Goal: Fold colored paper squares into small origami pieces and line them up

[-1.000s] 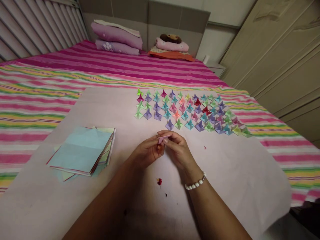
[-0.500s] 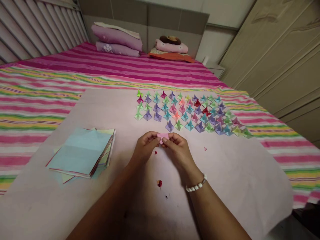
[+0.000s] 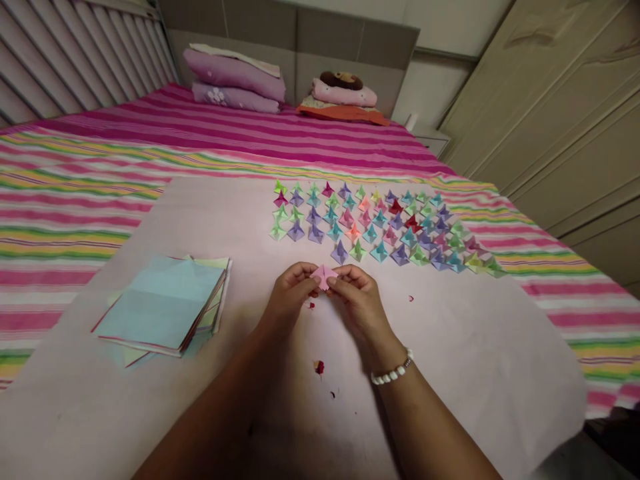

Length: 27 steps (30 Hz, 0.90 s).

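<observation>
A small pink piece of folded paper [image 3: 325, 275] is held between both hands, with a pointed top and a crease down its middle. My left hand [image 3: 294, 291] pinches its left corner between thumb and fingers. On the other side, my right hand [image 3: 358, 293] pinches the right corner, a white beaded bracelet [image 3: 393, 375] on that wrist. Just beyond the hands stand rows of small folded paper boats [image 3: 379, 251] in many colours. To the left lies a stack of square paper sheets [image 3: 163, 303], light blue on top.
Everything rests on a pale board [image 3: 465, 360] laid over a striped bedsheet [image 3: 60, 220]. Red paper scraps [image 3: 319, 367] lie near my forearms. Folded purple bedding [image 3: 235, 80] and a pink folded blanket [image 3: 345, 92] sit against the headboard [image 3: 350, 40].
The pink paper has gone from a flat, roughly rectangular shape to a pointed one, its top now peaked between my fingers. Both hands have stayed nearly in place.
</observation>
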Each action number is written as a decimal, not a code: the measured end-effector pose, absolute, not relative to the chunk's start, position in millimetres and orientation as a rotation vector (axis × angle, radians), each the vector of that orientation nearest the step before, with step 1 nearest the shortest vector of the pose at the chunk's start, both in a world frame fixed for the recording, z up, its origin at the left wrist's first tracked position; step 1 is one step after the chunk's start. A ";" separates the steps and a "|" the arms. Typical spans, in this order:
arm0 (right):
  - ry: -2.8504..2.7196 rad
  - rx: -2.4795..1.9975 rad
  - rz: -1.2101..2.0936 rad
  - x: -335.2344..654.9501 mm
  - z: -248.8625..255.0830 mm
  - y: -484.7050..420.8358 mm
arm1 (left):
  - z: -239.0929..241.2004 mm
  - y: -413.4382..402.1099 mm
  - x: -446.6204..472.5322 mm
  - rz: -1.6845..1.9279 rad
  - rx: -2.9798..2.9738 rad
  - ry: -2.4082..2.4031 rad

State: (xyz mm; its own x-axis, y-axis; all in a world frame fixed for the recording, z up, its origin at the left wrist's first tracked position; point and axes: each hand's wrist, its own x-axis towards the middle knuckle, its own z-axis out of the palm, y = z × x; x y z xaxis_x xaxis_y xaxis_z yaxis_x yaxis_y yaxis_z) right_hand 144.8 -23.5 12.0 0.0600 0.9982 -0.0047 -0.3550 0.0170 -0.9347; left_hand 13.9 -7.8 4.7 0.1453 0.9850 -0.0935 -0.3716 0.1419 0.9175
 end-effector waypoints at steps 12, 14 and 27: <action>-0.841 -0.934 1.276 144.5 12.1 -24.1 | 2.7 -11.8 15.3 1.176 0.899 0.810; -0.850 -0.941 1.259 144.7 11.6 -24.0 | 3.5 -11.3 15.6 1.175 0.903 0.801; -0.952 -0.923 1.243 147.0 8.8 -23.8 | 5.9 -11.9 14.1 1.204 0.991 0.854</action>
State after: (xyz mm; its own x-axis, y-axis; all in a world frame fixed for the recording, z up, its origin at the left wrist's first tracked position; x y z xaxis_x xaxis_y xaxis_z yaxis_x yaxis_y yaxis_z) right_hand 147.0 -23.8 8.8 0.0769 0.9942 0.0756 -0.3324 0.0971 -0.9381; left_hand 14.1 -11.9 5.9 0.1689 0.9855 -0.0144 -0.3401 0.0720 0.9376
